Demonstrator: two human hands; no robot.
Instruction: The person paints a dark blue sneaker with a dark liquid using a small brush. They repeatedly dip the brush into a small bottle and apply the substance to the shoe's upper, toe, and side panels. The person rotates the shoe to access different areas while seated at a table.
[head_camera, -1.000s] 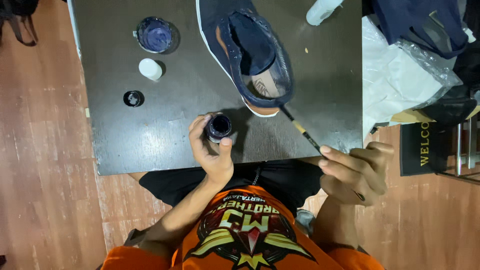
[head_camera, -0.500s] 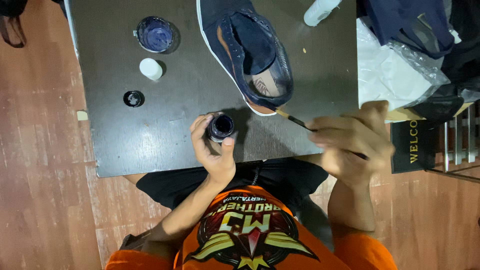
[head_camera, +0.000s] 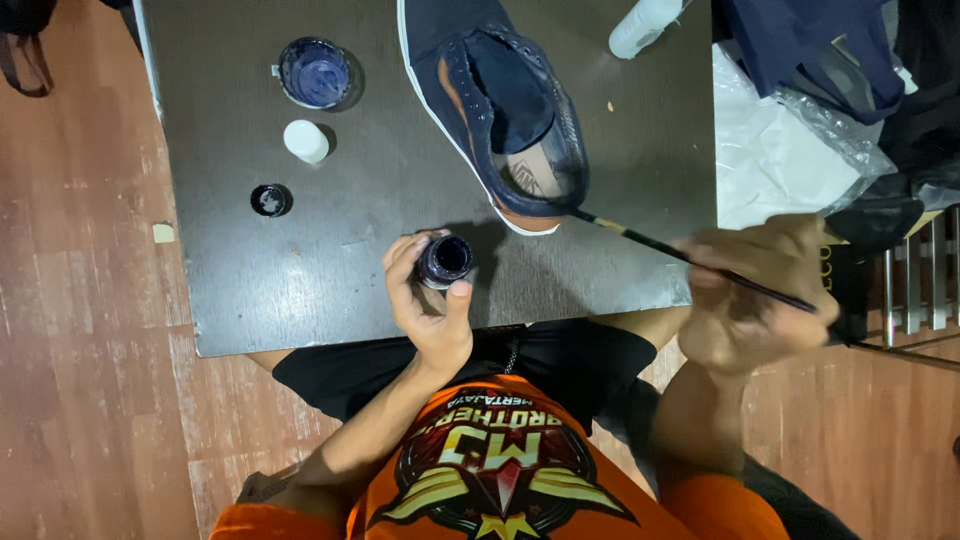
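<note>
A dark table (head_camera: 300, 290) fills most of the view, with a navy shoe (head_camera: 500, 110) lying on it just beyond both hands, its opening facing up. The shoe's upper already looks an even deep blue, apart from an orange strip inside the collar and the white sole edge; whether any patch is still unpainted cannot be told from here. The right hand (head_camera: 760, 300), blurred, is closed around a thin paintbrush (head_camera: 690, 258), whose tip reaches forward and left to touch the heel of the shoe, so work seems to be going on at the heel. The left hand (head_camera: 430, 300) is curled around a small open paint pot (head_camera: 445, 260), holding it upright on the table near the body. Farther out to the left of that hand stand a blue-stained cup (head_camera: 315, 72), a white cap (head_camera: 305, 140) and a black lid (head_camera: 270, 200), well apart from the shoe.
</note>
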